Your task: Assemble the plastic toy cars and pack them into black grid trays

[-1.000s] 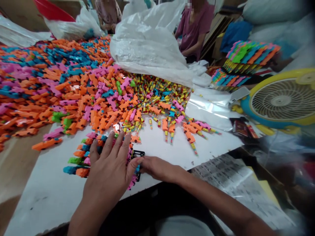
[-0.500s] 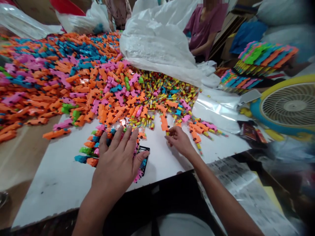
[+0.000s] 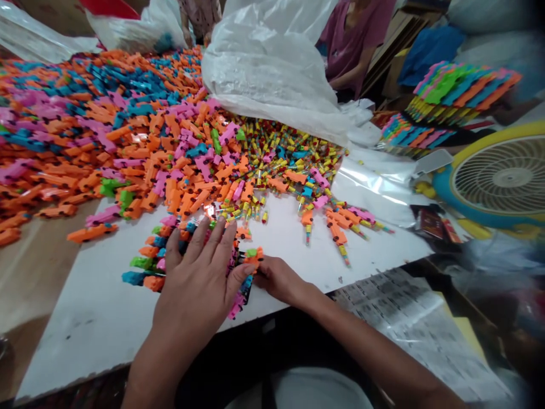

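My left hand lies flat with fingers stretched over a packed block of small toy cars in orange, green, blue and pink. The block stands in a black rack, mostly hidden under the palm. At the rack's right end, my right hand is closed on an orange toy car, beside my left thumb. A bit of green shows at that car's top. Its lower part is hidden by my fingers and the rack. To the right, orange toy cars joined to clear tubes of coloured pieces lie on the white board.
A big heap of toy cars covers the table's far left. Yellow-capped tubes spill from a white plastic bag. A fan and stacked filled racks are at right. Two people stand behind the table.
My right hand has moved left and toward me, from the loose cars to the rack's right end, bringing an orange toy car. My left hand stays on the block.
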Demonstrator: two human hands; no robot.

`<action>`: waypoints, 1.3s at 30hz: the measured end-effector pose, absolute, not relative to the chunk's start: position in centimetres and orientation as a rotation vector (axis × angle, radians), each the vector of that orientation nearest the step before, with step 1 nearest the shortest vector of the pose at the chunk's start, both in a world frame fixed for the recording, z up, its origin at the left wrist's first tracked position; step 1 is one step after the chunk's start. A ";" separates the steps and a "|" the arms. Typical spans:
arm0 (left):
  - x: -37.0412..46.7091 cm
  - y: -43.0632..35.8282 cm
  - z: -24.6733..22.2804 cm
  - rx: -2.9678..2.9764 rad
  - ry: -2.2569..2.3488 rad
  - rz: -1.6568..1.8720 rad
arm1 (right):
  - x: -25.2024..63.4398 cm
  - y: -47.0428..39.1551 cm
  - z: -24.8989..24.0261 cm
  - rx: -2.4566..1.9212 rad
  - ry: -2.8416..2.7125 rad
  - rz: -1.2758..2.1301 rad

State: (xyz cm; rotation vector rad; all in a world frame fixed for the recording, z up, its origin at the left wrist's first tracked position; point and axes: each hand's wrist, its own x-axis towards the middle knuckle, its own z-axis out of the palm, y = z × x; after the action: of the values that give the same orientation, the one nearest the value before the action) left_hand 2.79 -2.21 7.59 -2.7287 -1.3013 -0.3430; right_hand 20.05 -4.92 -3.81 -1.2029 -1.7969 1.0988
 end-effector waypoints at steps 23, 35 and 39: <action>2.6 -1.7 6.8 -2.685 -1.223 -0.497 | 20.1 -5.3 -3.5 -1.023 -1.763 1.204; 2.6 -1.9 7.0 -2.695 -1.226 -0.474 | 20.1 -5.1 -3.9 -0.997 -1.945 0.950; 2.6 -1.7 6.7 -2.696 -1.224 -0.477 | 19.9 -7.0 -3.4 -1.077 -1.739 0.841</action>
State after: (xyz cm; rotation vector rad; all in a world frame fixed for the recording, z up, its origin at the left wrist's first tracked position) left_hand 2.63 -1.69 6.71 -2.6961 -1.2241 -0.4765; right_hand 19.91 -7.00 -3.38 -1.0766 -1.7389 0.8411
